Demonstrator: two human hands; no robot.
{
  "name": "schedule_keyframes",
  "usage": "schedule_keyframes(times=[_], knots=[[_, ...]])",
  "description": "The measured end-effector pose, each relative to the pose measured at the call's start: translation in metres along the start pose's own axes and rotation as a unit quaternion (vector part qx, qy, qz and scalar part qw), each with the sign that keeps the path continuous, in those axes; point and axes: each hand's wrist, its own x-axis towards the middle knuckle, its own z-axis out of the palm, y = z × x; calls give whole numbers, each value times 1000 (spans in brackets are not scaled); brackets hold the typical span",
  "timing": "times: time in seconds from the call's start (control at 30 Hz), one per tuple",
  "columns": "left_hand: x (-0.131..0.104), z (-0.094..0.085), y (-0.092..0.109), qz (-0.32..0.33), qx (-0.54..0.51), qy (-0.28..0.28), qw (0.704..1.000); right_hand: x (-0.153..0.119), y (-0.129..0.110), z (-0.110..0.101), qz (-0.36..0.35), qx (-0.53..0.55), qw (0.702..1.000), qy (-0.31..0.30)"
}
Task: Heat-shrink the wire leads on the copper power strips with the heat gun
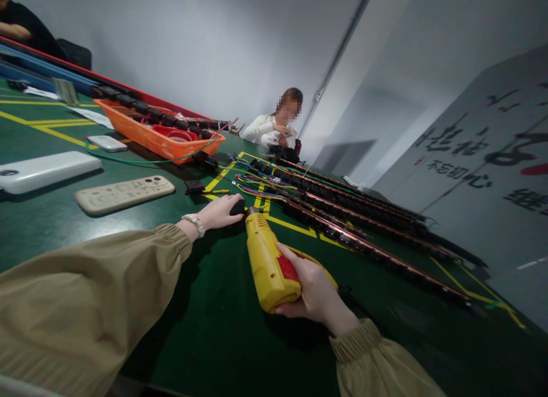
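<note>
My right hand (pixel 314 285) is wrapped round a yellow heat gun (pixel 269 265) with a red patch on its side. The gun's dark nozzle points away from me, close beside a small black part (pixel 237 207). That black part is held in the fingers of my left hand (pixel 220 212), which has a beaded bracelet at the wrist. Beyond my hands lie coloured wires (pixel 257 185) joined to long bars with copper strips (pixel 342 234). A black connector (pixel 194 187) rests on the green table (pixel 205 340) past my left hand.
An orange basket (pixel 149 137) with black and red parts stands at the back left. Nearer are a patterned phone (pixel 126 194), a white power bank (pixel 51 171) and a small white case (pixel 107 143). One person (pixel 274 125) sits across the table, another (pixel 25 25) at far left.
</note>
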Motion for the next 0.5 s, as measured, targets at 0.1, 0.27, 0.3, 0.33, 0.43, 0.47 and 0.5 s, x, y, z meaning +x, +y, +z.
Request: schedule_keyframes(times=[0.1,0.27,0.3,0.33,0.43,0.47,0.5], knots=[[0,0,0,0,2,0,1000,2,2,1,4,4,1000,4],[-1,1,-1,0,4,-2,1000,4,8,2,38,-17,999,1],[-1,1,-1,-2,6,-3,1000,4,10,1,48,-25,999,2],[-1,1,-1,-4,9,-4,1000,4,12,1,57,-33,998,3],[-1,0,-1,-8,20,-7,1000,3,17,-1,81,-54,995,9],[-2,-1,0,-11,24,-9,1000,3,18,-2,86,-62,994,12],[-2,-2,0,-14,28,-11,999,2,19,-2,88,-69,994,13]])
